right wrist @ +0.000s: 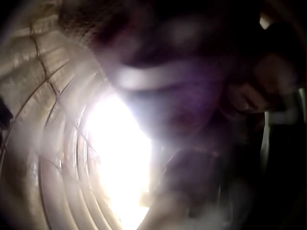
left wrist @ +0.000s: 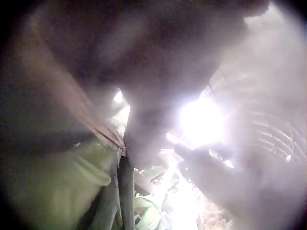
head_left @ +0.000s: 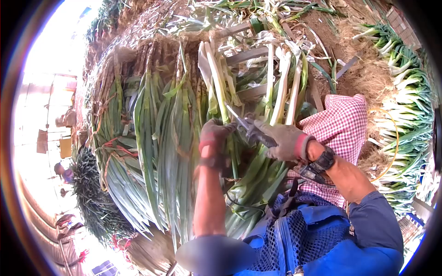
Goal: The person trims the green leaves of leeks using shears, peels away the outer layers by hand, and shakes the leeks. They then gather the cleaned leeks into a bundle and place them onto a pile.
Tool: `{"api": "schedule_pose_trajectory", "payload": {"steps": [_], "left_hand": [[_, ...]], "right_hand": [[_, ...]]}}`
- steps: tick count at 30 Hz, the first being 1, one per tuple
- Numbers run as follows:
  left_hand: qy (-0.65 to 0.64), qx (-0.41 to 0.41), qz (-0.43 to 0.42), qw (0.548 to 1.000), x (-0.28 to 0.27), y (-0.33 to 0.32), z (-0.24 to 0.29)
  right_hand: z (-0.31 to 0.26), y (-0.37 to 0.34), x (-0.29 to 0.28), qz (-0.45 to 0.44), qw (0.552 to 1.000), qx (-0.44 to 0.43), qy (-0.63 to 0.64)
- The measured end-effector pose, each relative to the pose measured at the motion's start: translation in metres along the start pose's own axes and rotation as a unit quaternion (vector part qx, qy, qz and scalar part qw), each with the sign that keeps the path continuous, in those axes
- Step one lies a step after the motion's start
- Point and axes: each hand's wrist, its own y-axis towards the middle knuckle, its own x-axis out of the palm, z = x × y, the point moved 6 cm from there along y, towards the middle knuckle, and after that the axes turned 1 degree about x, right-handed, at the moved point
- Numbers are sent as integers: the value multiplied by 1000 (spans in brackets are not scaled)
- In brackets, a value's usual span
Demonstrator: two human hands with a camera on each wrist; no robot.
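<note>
In the head view my left hand (head_left: pixel 214 133), in a grey work glove with a red cuff, grips a leek (head_left: pixel 215 73) below its white shank. Loose pale skin stands away from that shank, with the root end pointing up and away. My right hand (head_left: pixel 283 139), gloved too, holds a dark-handled air blow gun (head_left: pixel 254 133) whose thin silver nozzle points at the leek just above my left hand. More leeks (head_left: pixel 282 92) with white shanks lie right of the nozzle, their green leaves running under my right hand. Both wrist views are mostly dark and glare.
A large pile of unpeeled leeks (head_left: pixel 161 119) fills the left. Stripped skins (head_left: pixel 262 39) and root scraps litter the far side. A long row of white-shanked leeks (head_left: pixel 405 110) lies at the right. A red checked cloth (head_left: pixel 338 122) covers my leg; a dark hose (head_left: pixel 239 204) curves near my lap.
</note>
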Motion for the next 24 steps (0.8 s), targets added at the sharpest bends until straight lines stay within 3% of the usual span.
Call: {"api": "schedule_pose_trajectory", "payload": {"steps": [4,5,10,13,17,18,22,23,24], "left_hand": [[-6,10,-3,1000,1,2,3],[-40,17,-18,999,1,-2,7],[-42,5,-38,998,1,-5,15],[-31,10,-47,998,3,1,13],[-56,-17,-67,996,2,1,20],[-46,-30,-64,996,0,-2,26],[-62,-14,-46,997,-8,-14,35],[-62,-7,-38,997,-10,-19,43],[-61,1,-31,998,-11,-23,48]], "right_hand": [[-5,45,-35,28,997,75,14],[-9,59,-47,53,998,34,21],[-6,145,-81,95,994,36,-36],[-3,189,-97,177,983,14,-34],[-11,201,-103,151,987,8,-51],[-8,192,-98,128,991,45,-13],[-6,139,-82,89,996,13,21],[-9,114,-78,11,995,29,91],[-12,96,-75,4,1000,3,26]]}}
